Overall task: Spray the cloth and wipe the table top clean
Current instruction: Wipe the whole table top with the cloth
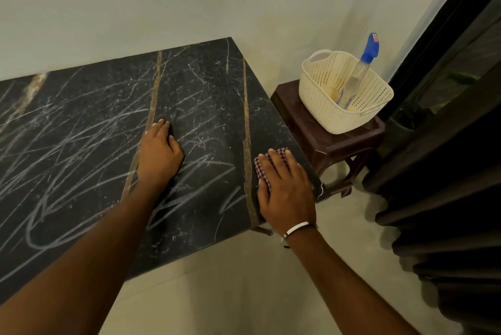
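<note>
Right hand flat on the cloth, fingers straight, pressing it onto the bench at the right end, close to the edge; chequered cloth mostly hidden beneath palm and fingers, showing only past the fingertips and by the thumb; silver band on that wrist. Left hand well apart to the left, resting knuckles-up on the dark marble, fingers loosely curled, grasping nothing – just beside a gold vein. Pale scribbled streaks across the top. Spray bottle – blue trigger head, clear body – leaning inside a cream basket; basket on a brown stool just beyond the bench's right end; dark curtain at far right.
</note>
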Tool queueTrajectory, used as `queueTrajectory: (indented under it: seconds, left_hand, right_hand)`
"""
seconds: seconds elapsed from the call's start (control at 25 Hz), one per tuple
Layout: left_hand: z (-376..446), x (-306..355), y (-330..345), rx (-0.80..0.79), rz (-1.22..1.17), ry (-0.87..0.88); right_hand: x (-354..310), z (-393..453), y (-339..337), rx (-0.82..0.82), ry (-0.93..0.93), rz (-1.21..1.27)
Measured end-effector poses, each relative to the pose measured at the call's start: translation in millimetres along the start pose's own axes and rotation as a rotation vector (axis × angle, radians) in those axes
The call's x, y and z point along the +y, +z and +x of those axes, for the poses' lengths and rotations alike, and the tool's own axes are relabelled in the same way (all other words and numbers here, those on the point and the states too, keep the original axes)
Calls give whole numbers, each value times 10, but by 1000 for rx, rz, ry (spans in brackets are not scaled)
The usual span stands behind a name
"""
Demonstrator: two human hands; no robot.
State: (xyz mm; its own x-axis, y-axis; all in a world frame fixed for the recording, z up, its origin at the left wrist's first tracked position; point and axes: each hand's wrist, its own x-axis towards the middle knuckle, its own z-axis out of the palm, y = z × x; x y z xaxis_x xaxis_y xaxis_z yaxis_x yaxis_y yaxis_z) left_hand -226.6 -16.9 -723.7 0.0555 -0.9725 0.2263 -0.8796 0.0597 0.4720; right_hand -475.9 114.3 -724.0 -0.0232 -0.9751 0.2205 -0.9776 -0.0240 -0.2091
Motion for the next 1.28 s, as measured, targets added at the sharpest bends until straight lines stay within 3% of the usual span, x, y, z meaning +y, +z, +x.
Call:
queueTrajectory:
  seconds: [0.12,0.28,0.44,0.8,1.04,1.28]
  left_hand:
    - [-98,-30,-28,-7,1,22]
    - [-186,-70,-52,1,2,28]
    - [-183,-85,-44,6,-4,29]
    - [-179,-124,-113,-28,-22,55]
    - [-118,-412,-282,-110,-11,89]
    - [-52,-776,-444,-88,3,72]
  right_hand:
    - [195,-10,-33,3,-42,-12]
    - [352,-5,-55,3,54,-53]
    - [60,-38,-27,16,99,-56]
    - [-1256,-240,236,-30,6,2]
    - [-1091,-136,227,-16,16,2]
    - [-1116,-84,241,-8,105,-42]
